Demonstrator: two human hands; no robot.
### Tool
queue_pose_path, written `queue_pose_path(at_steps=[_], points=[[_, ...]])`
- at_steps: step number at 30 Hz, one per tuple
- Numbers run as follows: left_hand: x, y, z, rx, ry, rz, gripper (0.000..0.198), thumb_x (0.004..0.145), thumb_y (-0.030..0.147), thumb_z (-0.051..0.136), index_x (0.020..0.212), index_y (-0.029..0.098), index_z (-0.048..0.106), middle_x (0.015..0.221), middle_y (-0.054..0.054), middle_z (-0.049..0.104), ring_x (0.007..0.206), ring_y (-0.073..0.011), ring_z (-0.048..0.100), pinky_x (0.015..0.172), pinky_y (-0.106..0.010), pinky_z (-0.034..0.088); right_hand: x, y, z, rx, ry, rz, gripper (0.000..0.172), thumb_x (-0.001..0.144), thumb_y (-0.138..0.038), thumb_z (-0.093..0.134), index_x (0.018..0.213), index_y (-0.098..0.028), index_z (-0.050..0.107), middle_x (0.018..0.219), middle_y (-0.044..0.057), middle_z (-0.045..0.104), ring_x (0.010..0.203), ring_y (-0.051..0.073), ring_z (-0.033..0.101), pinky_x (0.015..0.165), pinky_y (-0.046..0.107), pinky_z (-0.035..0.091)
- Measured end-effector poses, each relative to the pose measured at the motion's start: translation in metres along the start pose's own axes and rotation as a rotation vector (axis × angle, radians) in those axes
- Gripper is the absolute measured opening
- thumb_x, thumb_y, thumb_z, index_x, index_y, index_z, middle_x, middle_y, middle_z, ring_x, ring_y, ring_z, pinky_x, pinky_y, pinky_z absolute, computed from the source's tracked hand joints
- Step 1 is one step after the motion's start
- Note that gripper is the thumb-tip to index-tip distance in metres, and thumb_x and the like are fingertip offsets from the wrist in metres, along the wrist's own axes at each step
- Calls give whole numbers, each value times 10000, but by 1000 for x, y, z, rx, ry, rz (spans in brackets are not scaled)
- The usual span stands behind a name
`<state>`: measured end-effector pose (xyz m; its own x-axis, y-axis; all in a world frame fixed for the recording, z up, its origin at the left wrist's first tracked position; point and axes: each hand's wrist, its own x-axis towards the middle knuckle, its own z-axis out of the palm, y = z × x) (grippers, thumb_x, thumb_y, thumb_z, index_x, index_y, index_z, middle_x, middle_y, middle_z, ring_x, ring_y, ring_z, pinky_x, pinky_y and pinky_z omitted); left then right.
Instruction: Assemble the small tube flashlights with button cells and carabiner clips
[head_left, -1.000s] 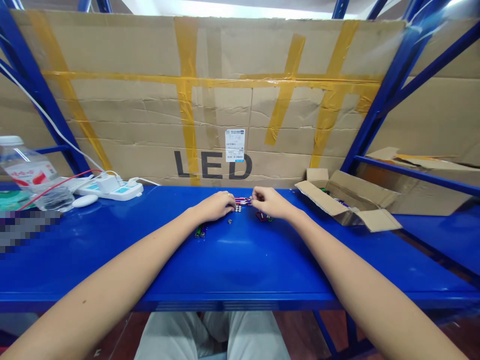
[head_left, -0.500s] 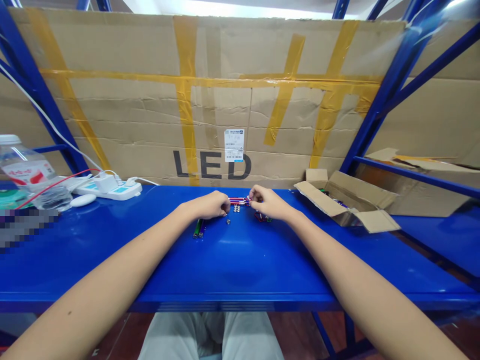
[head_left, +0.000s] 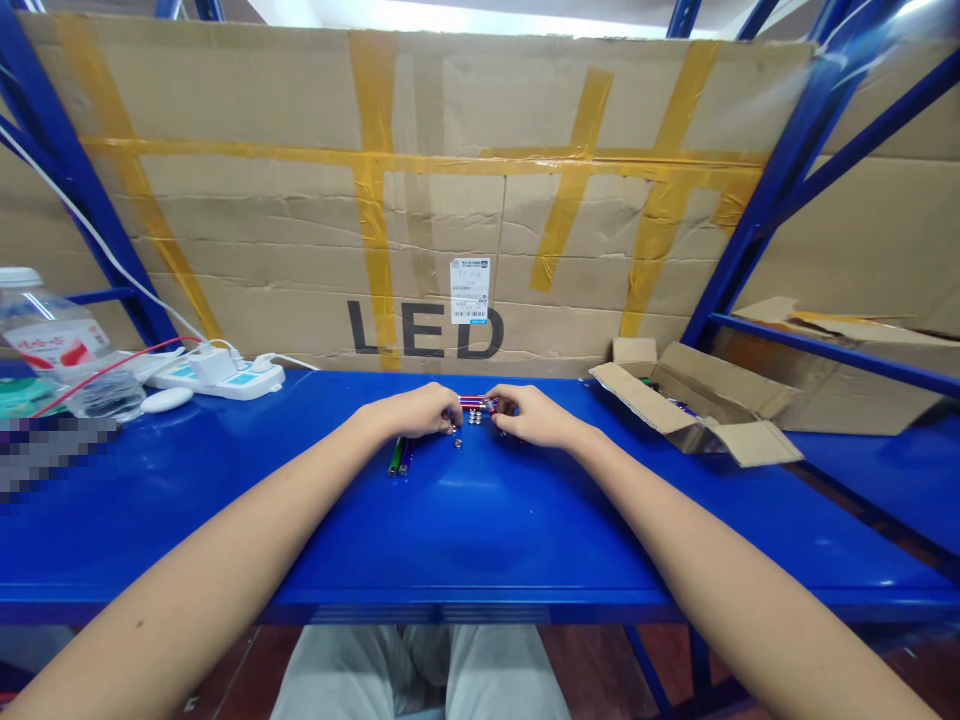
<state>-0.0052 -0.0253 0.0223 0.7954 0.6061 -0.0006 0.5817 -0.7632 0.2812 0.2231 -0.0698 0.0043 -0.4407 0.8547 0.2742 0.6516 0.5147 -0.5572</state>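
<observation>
Several shiny red metal tubes [head_left: 472,402] lie crosswise between my hands, at the back of the blue table. My left hand [head_left: 429,410] has its fingers curled closed around their left end. At the right end, my right hand [head_left: 529,415] pinches with thumb and fingers; its palm hides what lies beneath. Just in front of the tubes sit several small silver button-like pieces [head_left: 475,418], with another silver piece [head_left: 458,443] nearer to me. Beside my left wrist, a green tube [head_left: 394,458] and a purple tube [head_left: 406,458] lie side by side, partly covered.
An open cardboard box [head_left: 697,400] with small items inside stands at the right. On the left are a white power strip [head_left: 225,377], a clear bottle [head_left: 67,345] and a white oval object [head_left: 166,400]. A large cardboard sheet [head_left: 300,240] backs the blue table [head_left: 465,540].
My right hand has lowered and shifted slightly left to the tubes' right end, covering the small coloured items that showed beneath it. My left hand has barely moved.
</observation>
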Motion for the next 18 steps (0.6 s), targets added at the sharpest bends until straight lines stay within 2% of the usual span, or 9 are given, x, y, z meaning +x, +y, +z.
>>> queue_pose_path(at_steps=[3, 7, 14, 18], points=[[1, -1, 0, -18, -10, -17, 184, 759, 111, 595, 853, 185, 736, 867, -42, 711, 796, -170, 629, 716, -242, 428, 0, -2, 0, 4, -1, 6, 258, 796, -143, 541, 1034, -164, 637, 748, 5, 664, 649, 131, 579, 615, 247, 422], [1, -3, 0, -17, -15, -12, 177, 758, 104, 599, 872, 183, 710, 896, -37, 698, 832, -168, 615, 719, -239, 418, 0, -2, 0, 8, -1, 7, 253, 805, -156, 542, 1039, -166, 636, 737, 1, 663, 640, 131, 578, 616, 250, 424], [-2, 2, -1, -37, -52, -127, 86, 773, 117, 561, 811, 171, 615, 852, -40, 662, 767, -166, 570, 661, -261, 381, 0, -2, 2, -12, -21, 7, 256, 799, -134, 524, 1030, -167, 631, 746, 6, 673, 654, 133, 589, 621, 252, 424], [-2, -2, 0, -86, -38, -135, 60, 763, 136, 570, 805, 173, 595, 819, -25, 652, 735, -151, 554, 641, -256, 375, 0, -3, 3, 12, -21, 2, 224, 796, -133, 533, 1002, -174, 612, 747, 3, 673, 662, 140, 601, 629, 259, 435]])
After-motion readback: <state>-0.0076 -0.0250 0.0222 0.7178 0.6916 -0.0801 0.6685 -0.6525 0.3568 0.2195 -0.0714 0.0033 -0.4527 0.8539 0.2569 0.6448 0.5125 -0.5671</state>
